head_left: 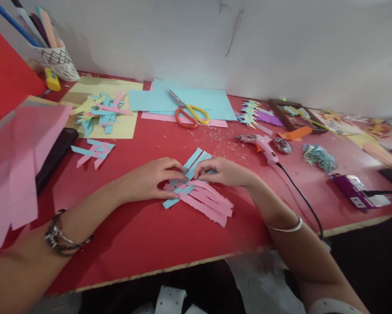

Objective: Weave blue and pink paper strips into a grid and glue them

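Observation:
Pink paper strips and light blue paper strips cross each other in a partial weave on the red table. My left hand lies over the left part of the weave, thumb and bent fingers holding the strips. From the other side, my right hand has its fingers curled in a pinch on a strip at the upper part; the fingertips partly hide it. The loose pink ends fan out toward the lower right. A smaller woven pink and blue piece lies left of my hands.
Scissors rest on blue paper sheets. A pink glue gun with a black cord lies to the right, near a purple power strip. Pink sheets and a pen cup stand left. The red table ends in front.

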Motion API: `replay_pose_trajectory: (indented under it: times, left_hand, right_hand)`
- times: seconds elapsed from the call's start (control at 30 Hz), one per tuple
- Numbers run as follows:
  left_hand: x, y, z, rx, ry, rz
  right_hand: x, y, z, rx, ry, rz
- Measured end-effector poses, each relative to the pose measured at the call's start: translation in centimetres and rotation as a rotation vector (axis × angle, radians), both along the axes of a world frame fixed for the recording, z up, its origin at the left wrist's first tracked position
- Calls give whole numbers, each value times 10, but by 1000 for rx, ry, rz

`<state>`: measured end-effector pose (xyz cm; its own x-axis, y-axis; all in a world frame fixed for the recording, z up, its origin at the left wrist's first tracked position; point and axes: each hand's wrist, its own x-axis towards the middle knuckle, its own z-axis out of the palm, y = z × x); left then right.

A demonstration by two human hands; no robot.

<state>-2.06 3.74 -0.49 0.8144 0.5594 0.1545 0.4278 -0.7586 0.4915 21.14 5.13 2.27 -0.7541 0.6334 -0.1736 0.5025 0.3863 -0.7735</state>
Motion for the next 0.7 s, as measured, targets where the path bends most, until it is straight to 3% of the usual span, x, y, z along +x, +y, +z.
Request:
replay_pose_trajectory:
  times: [0.47, 0.7]
  left_hand:
    - [1, 0, 0, 67, -6, -17]
    - [1, -1, 0, 99, 1, -26]
  right_hand:
    - [6, 8, -2, 34, 33, -12]
    - [7, 8, 2, 84, -70, -56]
